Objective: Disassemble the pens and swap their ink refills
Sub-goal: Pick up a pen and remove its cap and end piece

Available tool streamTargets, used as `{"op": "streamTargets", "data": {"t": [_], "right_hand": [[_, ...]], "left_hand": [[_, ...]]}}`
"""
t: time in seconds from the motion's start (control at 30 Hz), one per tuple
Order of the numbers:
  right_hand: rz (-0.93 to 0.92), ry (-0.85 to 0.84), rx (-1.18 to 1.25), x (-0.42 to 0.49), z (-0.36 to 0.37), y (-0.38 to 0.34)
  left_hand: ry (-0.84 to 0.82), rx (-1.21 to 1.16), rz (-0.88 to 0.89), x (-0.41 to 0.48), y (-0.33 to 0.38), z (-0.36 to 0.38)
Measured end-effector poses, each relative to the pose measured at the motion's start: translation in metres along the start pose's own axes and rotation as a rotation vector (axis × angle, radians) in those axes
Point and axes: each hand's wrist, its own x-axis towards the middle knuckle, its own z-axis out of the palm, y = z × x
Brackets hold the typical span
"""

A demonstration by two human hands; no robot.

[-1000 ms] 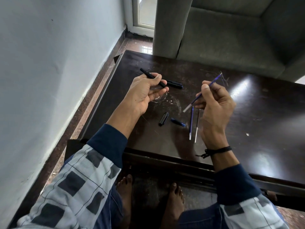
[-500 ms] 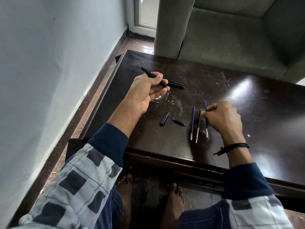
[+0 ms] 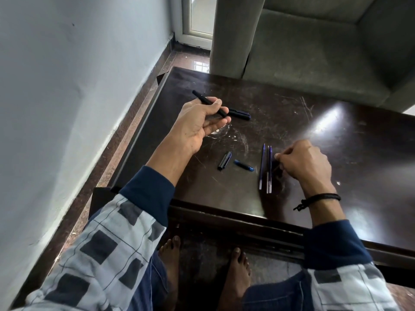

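Pen parts lie apart on a dark brown wooden table [image 3: 336, 140], one barrel in hand.
Left hand [image 3: 197, 124], above the left edge, pinches a slim black pen barrel [image 3: 202, 98]; right hand [image 3: 305, 162] curls by three thin blue ink refills [image 3: 261, 169] near the front edge, its hold unclear. A black-and-blue pen [image 3: 240, 114] lies beyond the left hand; a black cap [image 3: 224, 161] and short blue piece [image 3: 243, 165] lie between the hands.

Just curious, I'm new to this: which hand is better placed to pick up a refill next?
Right. The right hand is right beside the three refills on the table; the left hand is farther away and grips the black pen barrel.
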Motion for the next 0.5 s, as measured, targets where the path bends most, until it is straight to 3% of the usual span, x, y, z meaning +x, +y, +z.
{"op": "streamTargets", "data": {"t": [0.2, 0.37, 0.5], "right_hand": [[-0.137, 0.092, 0.098, -0.01, -0.001, -0.015], [-0.296, 0.055, 0.136, -0.018, 0.005, -0.026], [-0.317, 0.033, 0.102, -0.018, 0.009, -0.027]], "left_hand": [[-0.002, -0.007, 0.003, 0.001, 0.001, -0.001], [0.013, -0.026, 0.013, 0.003, 0.005, -0.005], [0.039, -0.049, 0.028, 0.005, 0.011, -0.01]]}}
